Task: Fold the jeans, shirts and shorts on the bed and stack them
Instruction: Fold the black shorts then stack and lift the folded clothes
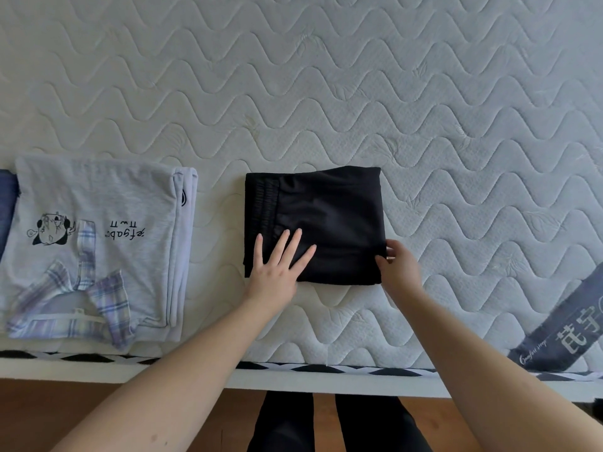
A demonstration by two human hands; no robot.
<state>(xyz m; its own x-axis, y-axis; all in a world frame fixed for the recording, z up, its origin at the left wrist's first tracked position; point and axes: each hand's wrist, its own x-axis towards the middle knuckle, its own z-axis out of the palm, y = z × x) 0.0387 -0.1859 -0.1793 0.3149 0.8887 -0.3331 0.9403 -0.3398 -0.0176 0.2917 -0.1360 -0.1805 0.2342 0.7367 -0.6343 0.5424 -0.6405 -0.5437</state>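
a pair of black shorts (321, 223) lies folded into a neat rectangle on the bed (359, 93), near its front edge and a little right of the middle. the elastic waistband shows on the left part of the fold.

the left hand (277, 267) lies flat on the near left corner of the shorts, its fingers (295, 247) straight and spread, pressing down on the cloth and gripping nothing. the right hand (399, 264) is at the near right corner, with its fingers (391, 247) curled over the right edge of the fold and the thumb against the cloth just below, so it pinches that edge. the shorts lie between the two hands, most of the fold stretching away beyond the fingertips.

well apart to the left, a folded grey shirt (94, 230) with a cartoon print and a plaid collar lies on top of a stack. the edge of a blue garment (6, 207) shows at the far left, just beside the shirt. a dark label band (567, 321) crosses the right corner of the bed.
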